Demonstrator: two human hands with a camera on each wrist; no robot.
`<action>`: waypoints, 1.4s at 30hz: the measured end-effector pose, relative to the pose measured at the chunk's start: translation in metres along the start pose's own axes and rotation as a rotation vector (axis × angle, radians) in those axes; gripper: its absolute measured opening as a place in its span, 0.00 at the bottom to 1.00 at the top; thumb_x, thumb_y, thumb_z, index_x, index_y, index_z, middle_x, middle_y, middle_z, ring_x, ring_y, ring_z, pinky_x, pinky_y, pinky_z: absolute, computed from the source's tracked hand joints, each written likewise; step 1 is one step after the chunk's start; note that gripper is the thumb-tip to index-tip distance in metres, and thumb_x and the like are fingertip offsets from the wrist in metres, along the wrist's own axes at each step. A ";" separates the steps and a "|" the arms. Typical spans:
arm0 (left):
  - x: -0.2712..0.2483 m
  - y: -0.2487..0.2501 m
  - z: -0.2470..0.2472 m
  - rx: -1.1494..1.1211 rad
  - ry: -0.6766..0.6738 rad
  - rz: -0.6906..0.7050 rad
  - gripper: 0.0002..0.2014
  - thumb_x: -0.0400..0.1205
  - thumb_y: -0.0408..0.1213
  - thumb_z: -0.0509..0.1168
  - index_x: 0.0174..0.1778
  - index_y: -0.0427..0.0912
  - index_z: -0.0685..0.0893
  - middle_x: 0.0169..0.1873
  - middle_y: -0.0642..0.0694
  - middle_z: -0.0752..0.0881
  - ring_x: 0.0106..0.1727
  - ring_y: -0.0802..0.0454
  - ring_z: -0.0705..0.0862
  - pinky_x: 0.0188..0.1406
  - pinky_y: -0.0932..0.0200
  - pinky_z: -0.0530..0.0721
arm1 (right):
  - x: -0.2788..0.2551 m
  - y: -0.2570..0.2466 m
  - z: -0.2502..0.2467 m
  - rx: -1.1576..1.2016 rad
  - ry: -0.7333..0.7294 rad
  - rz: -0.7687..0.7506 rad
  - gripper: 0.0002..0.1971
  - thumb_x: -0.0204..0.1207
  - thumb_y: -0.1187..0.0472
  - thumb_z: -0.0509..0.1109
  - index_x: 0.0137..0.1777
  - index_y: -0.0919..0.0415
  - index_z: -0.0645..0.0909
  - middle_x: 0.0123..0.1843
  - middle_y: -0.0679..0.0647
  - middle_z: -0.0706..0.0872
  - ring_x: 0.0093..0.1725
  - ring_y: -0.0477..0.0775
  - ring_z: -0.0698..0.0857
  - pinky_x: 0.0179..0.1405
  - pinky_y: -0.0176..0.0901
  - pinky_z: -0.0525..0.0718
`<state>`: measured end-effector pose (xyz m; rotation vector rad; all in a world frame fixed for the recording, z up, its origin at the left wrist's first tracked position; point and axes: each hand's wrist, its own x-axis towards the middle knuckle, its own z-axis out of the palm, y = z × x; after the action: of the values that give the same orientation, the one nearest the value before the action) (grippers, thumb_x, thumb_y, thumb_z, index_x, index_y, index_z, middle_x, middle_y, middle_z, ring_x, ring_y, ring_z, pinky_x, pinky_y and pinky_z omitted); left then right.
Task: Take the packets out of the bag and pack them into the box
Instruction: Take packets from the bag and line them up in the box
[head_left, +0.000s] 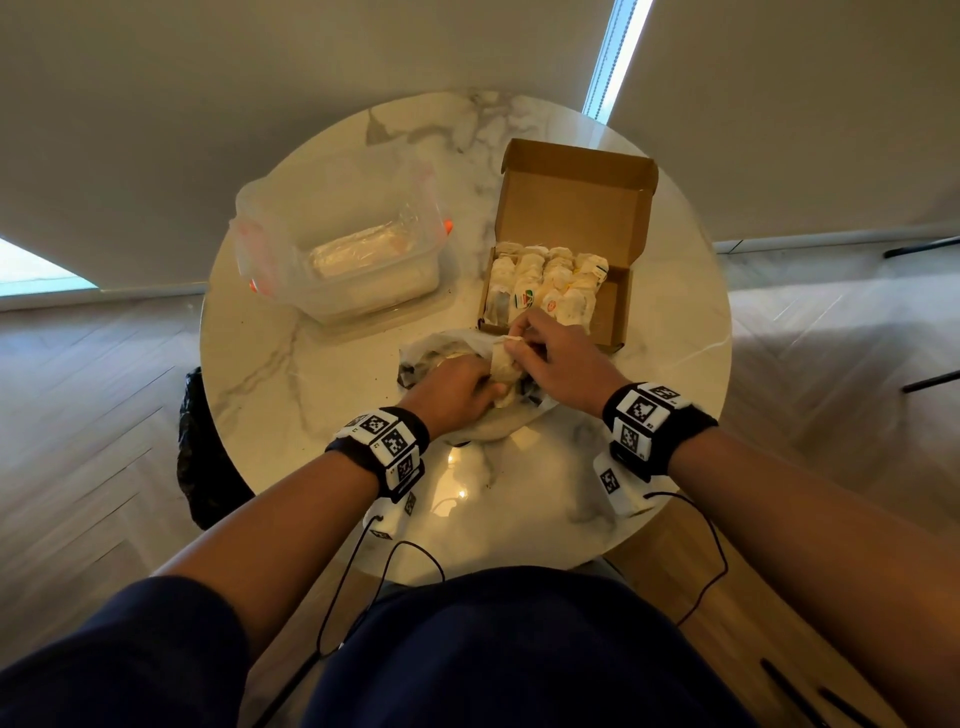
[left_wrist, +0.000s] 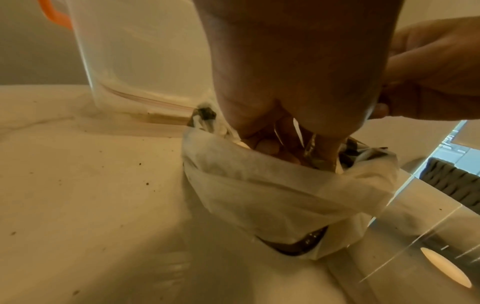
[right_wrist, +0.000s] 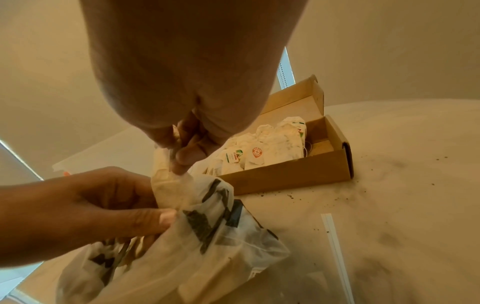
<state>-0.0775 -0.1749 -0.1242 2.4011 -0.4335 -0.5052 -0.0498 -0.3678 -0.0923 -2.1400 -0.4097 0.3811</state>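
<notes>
An open cardboard box sits right of the table's centre, with several white tea packets lined up in its left part. A crumpled white bag with dark print lies just in front of it. My left hand grips the bag's rim, thumb on top. My right hand pinches a white packet that sticks up out of the bag's mouth. In the left wrist view my left fingers curl into the bag.
A clear plastic tub with orange clips stands at the left of the round marble table. A clear zip bag lies flat near my right wrist. Dark crumbs dot the tabletop. A black bag hangs past the table's left edge.
</notes>
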 end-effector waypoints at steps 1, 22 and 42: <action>-0.001 -0.001 -0.001 0.017 -0.007 0.014 0.07 0.84 0.41 0.67 0.46 0.41 0.86 0.38 0.52 0.82 0.41 0.51 0.81 0.35 0.69 0.65 | 0.001 0.001 -0.002 -0.001 0.021 0.004 0.05 0.86 0.54 0.66 0.56 0.54 0.77 0.41 0.52 0.89 0.37 0.46 0.86 0.37 0.38 0.84; -0.019 -0.004 -0.037 -0.096 0.140 0.004 0.15 0.85 0.46 0.68 0.63 0.47 0.76 0.43 0.54 0.89 0.40 0.60 0.85 0.39 0.69 0.81 | 0.005 -0.002 -0.002 -0.043 -0.154 -0.013 0.09 0.87 0.59 0.64 0.61 0.55 0.84 0.46 0.49 0.89 0.43 0.46 0.87 0.45 0.39 0.86; 0.002 0.001 -0.038 0.046 0.109 0.116 0.11 0.86 0.47 0.65 0.52 0.44 0.87 0.42 0.50 0.87 0.41 0.54 0.81 0.41 0.59 0.79 | 0.001 0.000 -0.009 -0.105 -0.049 -0.089 0.06 0.82 0.58 0.72 0.54 0.57 0.87 0.44 0.49 0.88 0.43 0.45 0.84 0.40 0.29 0.77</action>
<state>-0.0585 -0.1569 -0.0966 2.4173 -0.5377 -0.3143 -0.0452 -0.3741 -0.0869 -2.2086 -0.5622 0.3695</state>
